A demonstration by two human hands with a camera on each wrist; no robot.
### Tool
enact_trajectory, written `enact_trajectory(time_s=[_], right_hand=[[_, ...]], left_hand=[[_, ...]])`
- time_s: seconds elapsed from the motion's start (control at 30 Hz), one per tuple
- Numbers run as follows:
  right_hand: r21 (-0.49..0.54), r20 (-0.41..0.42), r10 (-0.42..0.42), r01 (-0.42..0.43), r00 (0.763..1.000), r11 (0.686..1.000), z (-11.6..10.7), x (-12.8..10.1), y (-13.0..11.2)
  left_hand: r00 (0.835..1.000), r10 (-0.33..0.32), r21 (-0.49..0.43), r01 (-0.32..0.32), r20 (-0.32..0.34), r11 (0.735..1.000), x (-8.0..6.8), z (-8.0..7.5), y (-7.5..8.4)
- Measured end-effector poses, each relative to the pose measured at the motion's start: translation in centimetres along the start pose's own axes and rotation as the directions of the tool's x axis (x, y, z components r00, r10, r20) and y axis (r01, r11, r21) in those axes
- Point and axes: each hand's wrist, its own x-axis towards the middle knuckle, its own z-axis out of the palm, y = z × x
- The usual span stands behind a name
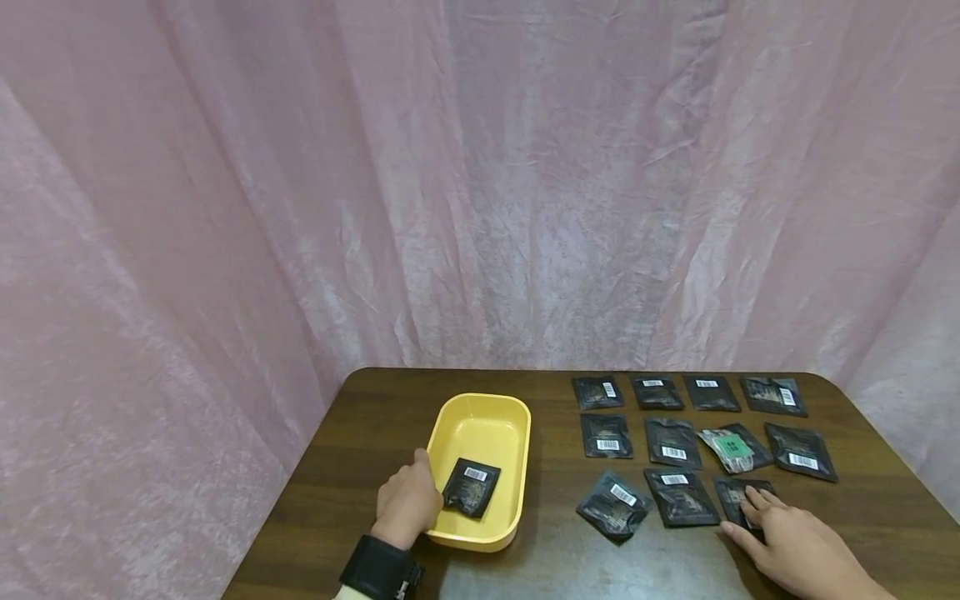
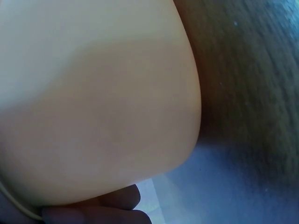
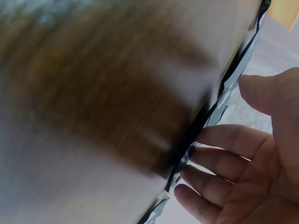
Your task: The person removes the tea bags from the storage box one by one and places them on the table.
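On the left of the table, my left hand grips the near left rim of a yellow plastic tub. The left wrist view has the tub's wall up close, with my fingers curled at its lower edge. A black sachet with a white barcode label lies inside the tub. Over at the near right, my right hand rests its fingertips on another black sachet, partly covered by them. Fairly straight fingers and a separate thumb show in the right wrist view.
Several more black sachets lie flat in rows across the right half of the brown wooden table, including a tilted one nearest the tub. One silvery sachet has a green label. A pink curtain hangs behind the table's far edge.
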Motion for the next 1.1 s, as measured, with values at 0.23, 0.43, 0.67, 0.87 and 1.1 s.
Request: enact_trajectory(time_s=[0.23, 0.43, 0.67, 0.87, 1.1], right_hand=[[-0.022, -0.03, -0.036, 0.036, 0.999, 0.999, 0.1, -0.2, 0.2], [-0.019, -0.068, -0.05, 0.049, 0.996, 0.999, 0.4, -0.2, 0.5], [-0.004, -0.064, -0.034, 0.034, 0.997, 0.999, 0.2, 0.1, 0.6], [0.035, -0.244, -0.045, 0.055, 0.969, 0.998, -1.2, 0.2, -0.8], [0.043, -0.346, -0.109, 0.132, 0.932, 0.99, -3.2, 1.9, -4.8]], left_hand=[[1.0, 0.003, 0.002, -0.003, -0.005, 1.0, 0.0, 0.1, 0.0], [1.0, -0.005, 0.005, 0.005, -0.006, 1.0, 0.1, 0.0, 0.0], [1.0, -0.004, 0.004, 0.004, 0.0, 1.0, -0.1, -0.1, 0.1], [1.0, 0.003, 0.003, -0.003, -0.003, 1.0, 0.0, -0.1, 0.1], [1.0, 0.006, 0.002, -0.006, 0.001, 1.0, 0.2, -0.1, 0.0]])
